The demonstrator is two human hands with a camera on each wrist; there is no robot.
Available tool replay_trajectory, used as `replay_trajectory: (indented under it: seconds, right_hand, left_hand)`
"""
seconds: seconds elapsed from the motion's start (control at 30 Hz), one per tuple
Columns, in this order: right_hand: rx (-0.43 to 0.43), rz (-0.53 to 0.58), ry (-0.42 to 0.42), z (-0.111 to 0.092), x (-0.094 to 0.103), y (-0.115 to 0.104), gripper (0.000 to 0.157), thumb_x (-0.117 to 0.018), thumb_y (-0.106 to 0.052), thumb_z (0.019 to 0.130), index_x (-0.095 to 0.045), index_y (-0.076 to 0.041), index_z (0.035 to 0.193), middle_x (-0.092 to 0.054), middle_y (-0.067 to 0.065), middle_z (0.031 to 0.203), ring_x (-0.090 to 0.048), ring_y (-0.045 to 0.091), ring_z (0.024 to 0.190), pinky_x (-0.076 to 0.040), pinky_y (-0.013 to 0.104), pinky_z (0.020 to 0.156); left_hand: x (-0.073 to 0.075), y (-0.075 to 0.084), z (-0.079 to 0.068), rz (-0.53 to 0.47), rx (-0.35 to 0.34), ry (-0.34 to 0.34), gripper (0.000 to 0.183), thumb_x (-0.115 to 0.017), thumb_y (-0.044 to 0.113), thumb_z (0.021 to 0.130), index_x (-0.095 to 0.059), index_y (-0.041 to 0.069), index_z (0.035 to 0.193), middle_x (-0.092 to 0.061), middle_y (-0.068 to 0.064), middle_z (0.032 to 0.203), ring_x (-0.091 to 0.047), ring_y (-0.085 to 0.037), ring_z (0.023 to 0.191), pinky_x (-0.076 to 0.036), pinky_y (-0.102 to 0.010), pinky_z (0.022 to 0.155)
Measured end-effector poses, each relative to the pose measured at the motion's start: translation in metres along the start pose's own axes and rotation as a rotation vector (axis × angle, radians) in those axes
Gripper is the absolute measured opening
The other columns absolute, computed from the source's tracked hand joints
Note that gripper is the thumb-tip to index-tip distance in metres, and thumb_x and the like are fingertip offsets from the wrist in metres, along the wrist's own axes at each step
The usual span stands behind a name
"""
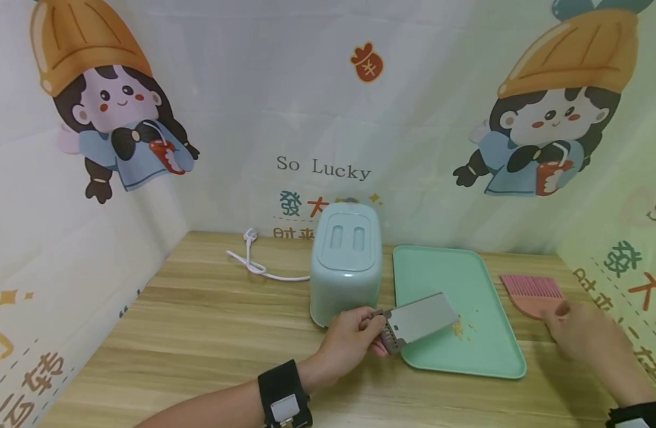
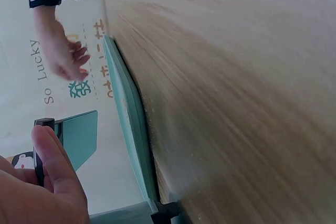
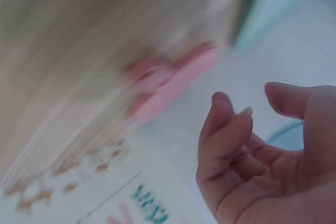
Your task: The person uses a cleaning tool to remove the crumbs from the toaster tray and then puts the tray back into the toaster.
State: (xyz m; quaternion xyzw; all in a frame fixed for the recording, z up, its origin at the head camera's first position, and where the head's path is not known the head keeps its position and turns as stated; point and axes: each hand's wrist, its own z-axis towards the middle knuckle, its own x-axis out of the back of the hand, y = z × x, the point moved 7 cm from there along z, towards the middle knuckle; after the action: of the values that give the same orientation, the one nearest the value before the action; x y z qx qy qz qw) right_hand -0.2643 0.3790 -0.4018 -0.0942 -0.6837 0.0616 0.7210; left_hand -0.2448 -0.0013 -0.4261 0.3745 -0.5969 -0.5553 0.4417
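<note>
My left hand (image 1: 349, 340) grips the brown end of a flat grey crumb tray (image 1: 423, 318), thumb on top. The crumb tray tilts over a mint-green serving tray (image 1: 440, 270), its far end above a small heap of yellowish crumbs (image 1: 457, 329). To the right, my right hand (image 1: 587, 333) is beside a pink brush (image 1: 533, 297) lying on the table. In the right wrist view, that hand's fingers are loosely bent and apart from the brush (image 3: 176, 85), with nothing between them. Just behind my left hand stands a pale mint toaster (image 1: 345, 255).
A white power cord (image 1: 264, 273) with its plug (image 1: 250, 235) runs left from the toaster across the wooden table (image 1: 210, 321). Printed cloth walls (image 1: 237, 119) rise behind the table and at both sides.
</note>
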Motion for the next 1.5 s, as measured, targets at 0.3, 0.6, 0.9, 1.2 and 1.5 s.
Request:
replay_trajectory:
  seconds: [0.3, 0.6, 0.9, 1.2, 1.5]
  right_hand:
    - [0.076, 0.851, -0.369, -0.033, -0.017, -0.108, 0.050, -0.052, -0.041, 0.099, -0.054, 0.005, 0.117, -0.063, 0.016, 0.093, -0.062, 0.028, 0.077, -0.058, 0.038, 0.066]
    - [0.038, 1.274, -0.661, -0.062, -0.058, -0.175, 0.057, -0.045, -0.039, 0.102, -0.039, 0.011, 0.129, -0.058, 0.017, 0.109, -0.061, 0.029, 0.094, -0.055, 0.040, 0.085]
    - [-0.028, 1.488, -0.632, -0.062, -0.065, -0.195, 0.026, -0.054, -0.023, 0.100, -0.049, 0.002, 0.101, -0.059, 0.016, 0.109, -0.060, 0.028, 0.101, -0.049, 0.038, 0.093]
    - [0.014, 1.554, -0.613, -0.057, -0.053, -0.190, 0.018, -0.051, -0.016, 0.100, -0.048, 0.001, 0.102, -0.062, 0.014, 0.108, -0.061, 0.025, 0.100, -0.050, 0.036, 0.092]
    - [0.045, 1.446, -0.765, -0.074, -0.059, -0.177, 0.014, -0.051, -0.015, 0.100, -0.047, -0.001, 0.100, -0.062, 0.012, 0.099, -0.064, 0.029, 0.094, -0.054, 0.037, 0.086]
  left_hand:
    - [-0.006, 0.006, -0.001, -0.069, 0.004, -0.008, 0.020, -0.051, 0.017, 0.101, -0.062, 0.001, 0.107, -0.069, -0.007, 0.083, -0.067, -0.021, 0.069, -0.057, -0.046, 0.073]
    - [-0.018, 0.012, -0.007, -0.197, -0.001, -0.039, 0.026, -0.052, 0.017, 0.101, -0.057, -0.001, 0.118, -0.069, -0.011, 0.090, -0.067, -0.023, 0.078, -0.058, -0.032, 0.073]
    - [-0.021, 0.017, -0.011, -0.230, -0.009, -0.057, 0.030, -0.052, 0.020, 0.100, -0.055, 0.002, 0.124, -0.068, -0.010, 0.096, -0.066, -0.023, 0.084, -0.057, -0.030, 0.076]
    - [-0.005, 0.035, -0.017, 0.211, -0.228, -0.060, 0.022, -0.049, 0.033, 0.102, -0.063, 0.017, 0.100, -0.066, 0.001, 0.078, -0.064, -0.011, 0.066, -0.058, -0.030, 0.059]
    - [0.054, 0.106, -0.011, 0.731, -0.722, 0.404, 0.018, -0.050, 0.030, 0.100, -0.062, 0.020, 0.109, -0.061, 0.014, 0.080, -0.054, 0.001, 0.069, -0.047, -0.020, 0.053]
